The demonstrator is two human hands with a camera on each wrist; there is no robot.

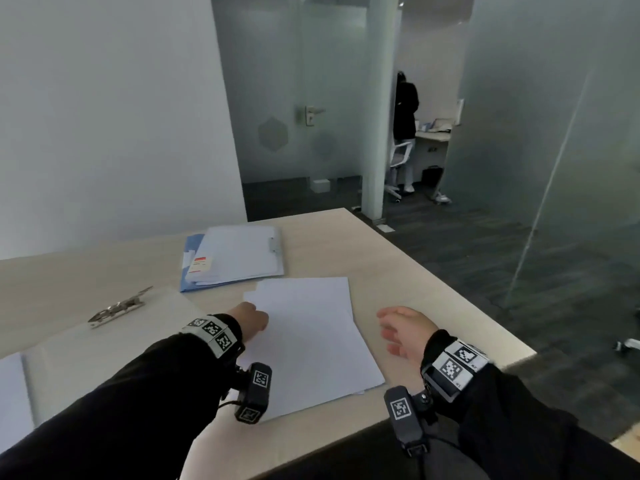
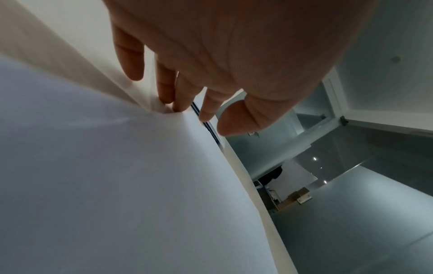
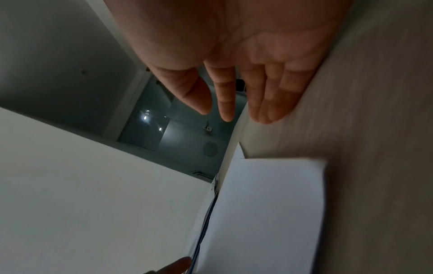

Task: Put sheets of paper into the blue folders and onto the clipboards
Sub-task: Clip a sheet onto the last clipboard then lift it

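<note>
1. The table was light wood. Its right edge ran diagonally from the far corner toward the viewer, with dark carpet beyond it.
2. A loose stack of paper lay in the middle of the table, its sheets slightly fanned so that several edges showed at the far left corner and the near edge.
3. The left hand sat at the left edge of the stack. The left wrist view showed its fingers fairly straight, with the tips pressing into the paper edge and lifting it into a small fold; the thumb stood clear of the sheet.
4. The right hand was over bare table just right of the stack, apart from the paper. Its fingers were extended and relaxed, and it held nothing.
5. A blue folder lay beyond the stack, near its far edge, with paper and a clipboard stacked on top. The clip faced right.
6. A second clipboard lay at the left, under the left forearm, with its metal clip at the far end.
7. Bare table remained between the stack and the right edge, and between the second clipboard and the folder.
</note>
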